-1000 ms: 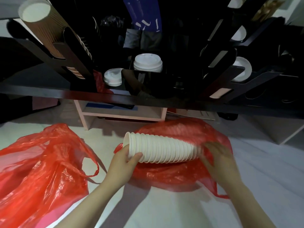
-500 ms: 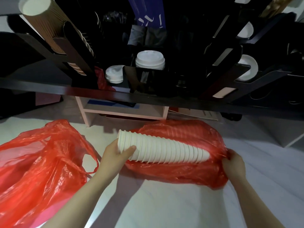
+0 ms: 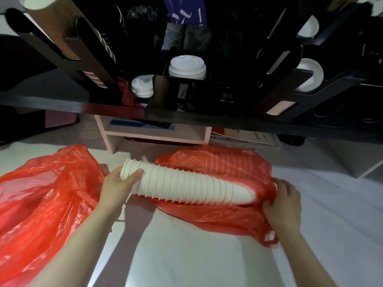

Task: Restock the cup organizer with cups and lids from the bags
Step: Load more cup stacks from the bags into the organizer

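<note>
A long nested stack of white paper cups (image 3: 186,183) lies sideways, mostly drawn out of a red plastic bag (image 3: 217,214) on the white surface. My left hand (image 3: 118,187) grips the stack's wide open end at the left. My right hand (image 3: 284,206) grips the bag's bunched right end beside the stack's narrow tip. Above stands the black cup organizer (image 3: 186,112), with brown cups (image 3: 51,30) in a left slot, white lids (image 3: 187,68) at centre and white cups or lids (image 3: 308,77) at the right.
A second red plastic bag (image 3: 45,199) lies crumpled at the left. Under the black shelf edge a small pale wooden rack (image 3: 155,135) and papers (image 3: 248,137) rest on the floor.
My left hand has pulled the cup stack leftwards, further out of the bag. My right hand moved from the stack's tip to the bag's right end and gripped it.
</note>
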`<action>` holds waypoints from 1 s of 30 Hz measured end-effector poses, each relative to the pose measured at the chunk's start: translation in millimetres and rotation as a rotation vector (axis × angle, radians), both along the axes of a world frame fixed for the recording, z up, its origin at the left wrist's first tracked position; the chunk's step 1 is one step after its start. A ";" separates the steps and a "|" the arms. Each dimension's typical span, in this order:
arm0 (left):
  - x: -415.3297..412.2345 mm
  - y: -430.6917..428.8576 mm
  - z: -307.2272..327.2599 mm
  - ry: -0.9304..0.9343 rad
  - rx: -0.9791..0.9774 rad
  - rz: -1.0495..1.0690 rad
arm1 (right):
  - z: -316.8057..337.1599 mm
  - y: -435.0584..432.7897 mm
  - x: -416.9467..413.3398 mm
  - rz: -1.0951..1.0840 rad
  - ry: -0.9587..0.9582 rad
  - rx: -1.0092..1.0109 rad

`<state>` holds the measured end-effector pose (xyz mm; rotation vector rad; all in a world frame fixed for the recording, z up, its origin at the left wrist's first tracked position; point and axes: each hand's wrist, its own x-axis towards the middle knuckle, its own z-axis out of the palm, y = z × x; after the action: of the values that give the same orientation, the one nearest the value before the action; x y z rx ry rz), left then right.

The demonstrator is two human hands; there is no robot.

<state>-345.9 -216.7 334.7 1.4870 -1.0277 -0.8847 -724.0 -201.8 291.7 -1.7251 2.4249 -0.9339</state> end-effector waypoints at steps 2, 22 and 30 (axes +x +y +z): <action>0.7 0.7 -1.2 0.000 -0.001 0.000 | 7.9 13.5 17.3 0.184 0.152 -0.258; 19.8 2.8 2.1 -0.129 -0.182 -0.097 | 2.4 8.3 7.2 0.101 -0.438 0.129; 60.3 5.8 7.8 -0.021 -0.258 0.069 | 43.2 26.3 23.3 0.325 -0.526 0.145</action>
<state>-285.6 -211.0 342.5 1.3083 -1.0569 -0.6616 -700.7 -175.6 334.9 -1.5175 1.7753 -0.9829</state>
